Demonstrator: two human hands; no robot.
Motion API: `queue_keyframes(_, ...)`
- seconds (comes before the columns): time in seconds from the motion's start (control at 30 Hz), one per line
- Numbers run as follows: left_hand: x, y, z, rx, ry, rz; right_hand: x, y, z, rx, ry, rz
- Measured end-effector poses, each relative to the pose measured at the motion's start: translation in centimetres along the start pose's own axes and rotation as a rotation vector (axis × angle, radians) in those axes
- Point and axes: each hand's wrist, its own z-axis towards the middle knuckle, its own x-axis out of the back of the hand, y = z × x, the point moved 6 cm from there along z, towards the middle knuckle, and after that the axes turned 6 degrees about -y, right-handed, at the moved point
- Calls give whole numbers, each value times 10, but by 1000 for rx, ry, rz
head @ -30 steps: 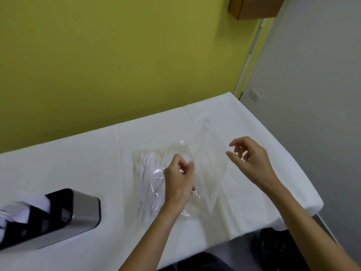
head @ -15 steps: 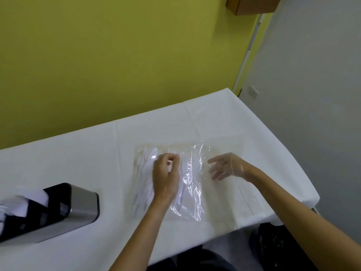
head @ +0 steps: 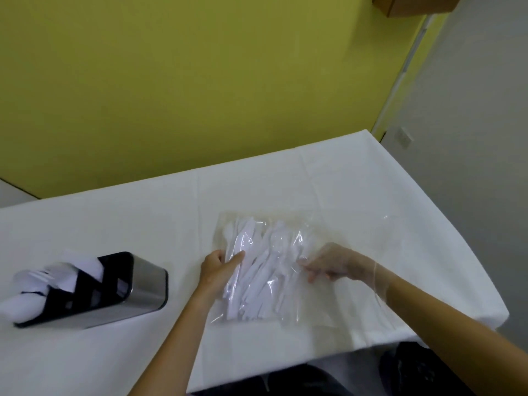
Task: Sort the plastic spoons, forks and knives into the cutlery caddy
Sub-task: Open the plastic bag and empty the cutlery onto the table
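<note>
A clear plastic bag (head: 285, 224) lies flat on the white table, with several white plastic cutlery pieces (head: 257, 275) inside. My left hand (head: 217, 267) pinches the bag's left edge. My right hand (head: 331, 264) is inside the bag from the right, seen through the film, fingers curled near the cutlery; I cannot tell if it holds a piece. The steel and black cutlery caddy (head: 143, 284) stands at the left with white cutlery (head: 37, 281) in it.
The white-clothed table (head: 114, 224) ends at a front edge near me and a right edge beside a grey wall. A yellow wall runs along the back. A dark object (head: 414, 370) sits on the floor under the right corner.
The bag was raised a second ago and now lies flat. My right hand slid into the bag's opening. My left hand shifted left to the bag's edge. The view swung right.
</note>
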Motion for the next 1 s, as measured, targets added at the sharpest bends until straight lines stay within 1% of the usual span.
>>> queue_keyframes(0.07,-3,1,-2,-12,-68,-48,-8,-12,1,21,-6,-108)
queue_keyframes(0.1,-3,0,-2,-6,-99,-89,-13,-17,1,66,-26,-119)
queue_keyframes(0.13,-3,3,-5,-1,-131,-133,-17,-20,2,128,-32,-76)
queue_keyframes(0.2,1,8,-7,-7,-185,-270,-19,-21,2,275,-40,120)
queue_keyframes(0.27,11,15,-9,-70,-176,-298,-22,-19,3,350,-120,360)
queue_keyframes(0.33,24,27,-14,-175,-154,-243,-27,-19,0,362,-232,626)
queue_keyframes(0.4,38,38,-15,-238,-131,-212,-32,-20,-2,345,-339,912)
queue_keyframes(0.43,42,41,-13,-258,-123,-194,-35,-20,-3,330,-376,1000)
queue_keyframes(0.47,45,46,-12,-264,-131,-180,-39,-21,-5,315,-415,1035)
queue_keyframes(0.6,38,48,-5,-249,-228,-135,-54,-30,-8,305,-508,1005)
queue_keyframes(0.67,36,48,-6,-250,-241,-167,-54,-38,-14,310,-463,999)
queue_keyframes(0.73,40,44,-5,-248,-213,-180,-51,-40,-9,338,-408,924)
queue_keyframes(0.77,42,41,-4,-249,-193,-177,-50,-40,-7,352,-356,877)
queue_keyframes(0.83,45,38,-5,-242,-145,-157,-45,-41,-3,381,-262,861)
queue_keyframes(1.0,47,24,-10,-248,-84,-144,-42,-36,5,297,-271,1085)
